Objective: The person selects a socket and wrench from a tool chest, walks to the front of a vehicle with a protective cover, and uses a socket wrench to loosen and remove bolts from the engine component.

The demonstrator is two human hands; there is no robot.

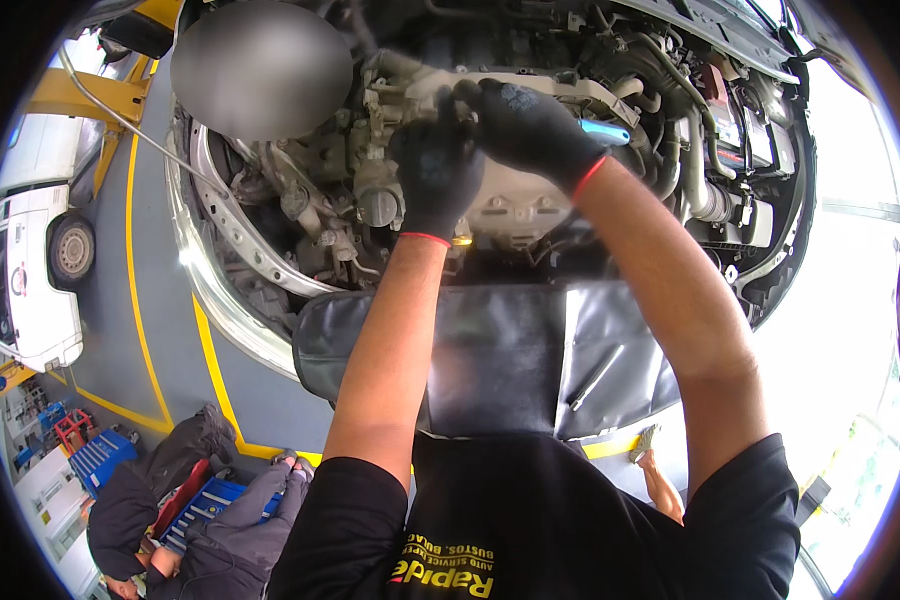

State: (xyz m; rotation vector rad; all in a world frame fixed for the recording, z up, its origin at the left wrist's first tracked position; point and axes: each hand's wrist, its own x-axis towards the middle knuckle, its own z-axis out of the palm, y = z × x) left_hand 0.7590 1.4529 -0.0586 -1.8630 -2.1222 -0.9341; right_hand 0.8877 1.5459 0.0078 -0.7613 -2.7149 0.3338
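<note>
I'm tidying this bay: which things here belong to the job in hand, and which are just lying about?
Part of the job, apparently: engine, left hand, right hand, blue handle, black cover.

Apparently just about: thin rod on the cover, blue box, white vehicle.

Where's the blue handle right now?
In the head view, the blue handle shows against the engine, right of centre, beside the gloved right hand, just above its red cuff.

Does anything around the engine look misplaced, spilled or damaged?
One small oddity: a slim object lies loose and slanted on the black cover, away from the left hand and right hand; it might roll off. No spill or damage is clear.
</note>
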